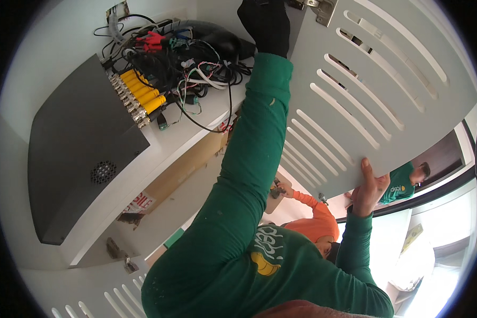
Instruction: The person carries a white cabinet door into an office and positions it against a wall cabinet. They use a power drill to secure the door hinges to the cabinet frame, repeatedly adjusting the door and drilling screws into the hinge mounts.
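A white slotted cabinet door point(350, 106) stands swung out on the right. My right hand point(370, 191) is bare and grips its lower edge, the thumb lying on the door's face and the fingers mostly hidden behind it. My left arm, in a green sleeve, stretches up across the middle to the cabinet's back. The left hand point(266, 26) looks black, as if gloved, and is near the metal hinge point(321, 10) at the top of the door. Its fingers are dark and run out at the upper edge, so what it touches cannot be made out.
On the white shelf point(191, 124) a dark grey recorder box point(79, 153) has several yellow-sleeved connectors point(143, 93). A tangle of cables point(196, 69) lies behind it. Below are a cardboard box point(180, 164) and another slotted door point(116, 302). A person in orange point(315, 220) and one in green point(403, 185) are nearby.
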A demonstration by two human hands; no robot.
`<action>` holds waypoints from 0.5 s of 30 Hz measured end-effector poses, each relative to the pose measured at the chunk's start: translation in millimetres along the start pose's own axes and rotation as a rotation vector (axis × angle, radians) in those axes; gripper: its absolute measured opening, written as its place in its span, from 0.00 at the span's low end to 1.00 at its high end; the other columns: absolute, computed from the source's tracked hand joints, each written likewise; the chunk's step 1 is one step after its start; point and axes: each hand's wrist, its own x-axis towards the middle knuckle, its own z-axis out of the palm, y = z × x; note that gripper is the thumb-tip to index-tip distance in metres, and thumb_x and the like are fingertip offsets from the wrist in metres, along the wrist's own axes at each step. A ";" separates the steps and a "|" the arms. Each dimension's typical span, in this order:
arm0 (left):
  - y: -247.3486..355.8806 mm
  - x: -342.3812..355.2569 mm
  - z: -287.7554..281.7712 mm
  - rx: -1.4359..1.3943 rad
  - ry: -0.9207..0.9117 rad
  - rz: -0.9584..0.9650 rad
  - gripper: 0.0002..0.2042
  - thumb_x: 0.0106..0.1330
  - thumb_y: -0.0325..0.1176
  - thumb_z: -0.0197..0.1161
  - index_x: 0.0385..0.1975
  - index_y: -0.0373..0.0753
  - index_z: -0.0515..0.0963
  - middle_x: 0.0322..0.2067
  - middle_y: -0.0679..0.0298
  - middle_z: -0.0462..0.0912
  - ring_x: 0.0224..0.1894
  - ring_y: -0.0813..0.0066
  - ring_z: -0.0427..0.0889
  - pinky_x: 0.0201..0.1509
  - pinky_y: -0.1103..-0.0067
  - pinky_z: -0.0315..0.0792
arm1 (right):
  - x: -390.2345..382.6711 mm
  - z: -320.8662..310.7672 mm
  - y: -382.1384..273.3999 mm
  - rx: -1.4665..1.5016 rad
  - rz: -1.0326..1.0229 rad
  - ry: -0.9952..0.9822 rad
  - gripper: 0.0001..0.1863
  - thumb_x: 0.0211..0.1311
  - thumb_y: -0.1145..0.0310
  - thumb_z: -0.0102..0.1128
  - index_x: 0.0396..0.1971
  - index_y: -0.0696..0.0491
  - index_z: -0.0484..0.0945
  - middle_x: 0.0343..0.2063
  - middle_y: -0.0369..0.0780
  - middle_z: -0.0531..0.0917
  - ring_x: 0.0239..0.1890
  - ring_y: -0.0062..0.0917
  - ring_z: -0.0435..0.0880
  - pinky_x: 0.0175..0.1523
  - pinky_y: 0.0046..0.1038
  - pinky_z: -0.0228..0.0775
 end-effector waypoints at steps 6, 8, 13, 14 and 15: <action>3.5 2.5 -0.5 0.046 0.001 -0.074 0.08 0.66 0.33 0.65 0.34 0.32 0.81 0.25 0.66 0.81 0.28 0.81 0.76 0.33 0.80 0.71 | -0.6 2.4 -2.5 -0.057 -0.004 -0.007 0.13 0.61 0.76 0.66 0.44 0.61 0.77 0.38 0.39 0.84 0.40 0.20 0.81 0.49 0.22 0.69; 5.1 1.9 -1.1 0.067 0.003 -0.107 0.09 0.66 0.33 0.65 0.34 0.33 0.81 0.24 0.68 0.79 0.26 0.81 0.74 0.31 0.80 0.69 | 1.1 0.8 -1.3 -0.039 -0.007 0.004 0.14 0.58 0.75 0.69 0.43 0.61 0.79 0.37 0.40 0.85 0.38 0.21 0.82 0.48 0.23 0.71; 3.0 -3.2 1.0 -0.008 0.005 -0.056 0.10 0.67 0.35 0.65 0.34 0.33 0.82 0.22 0.71 0.78 0.25 0.82 0.71 0.29 0.81 0.67 | -1.1 -1.8 -0.4 -0.024 -0.003 0.004 0.14 0.58 0.75 0.69 0.43 0.61 0.79 0.37 0.40 0.85 0.38 0.22 0.82 0.49 0.24 0.71; 2.0 -5.8 1.9 -0.006 -0.006 -0.057 0.10 0.67 0.35 0.65 0.34 0.33 0.82 0.22 0.71 0.78 0.25 0.82 0.71 0.29 0.81 0.67 | -0.8 -5.3 1.6 -0.032 0.001 0.006 0.14 0.59 0.75 0.68 0.43 0.61 0.78 0.38 0.40 0.84 0.39 0.22 0.82 0.50 0.24 0.70; 5.5 -2.3 -0.6 0.005 -0.014 -0.043 0.10 0.66 0.35 0.65 0.35 0.32 0.82 0.22 0.70 0.78 0.24 0.82 0.72 0.29 0.81 0.67 | -0.3 -4.7 2.1 -0.027 0.005 -0.005 0.14 0.61 0.74 0.68 0.44 0.61 0.78 0.39 0.40 0.84 0.40 0.22 0.81 0.51 0.23 0.70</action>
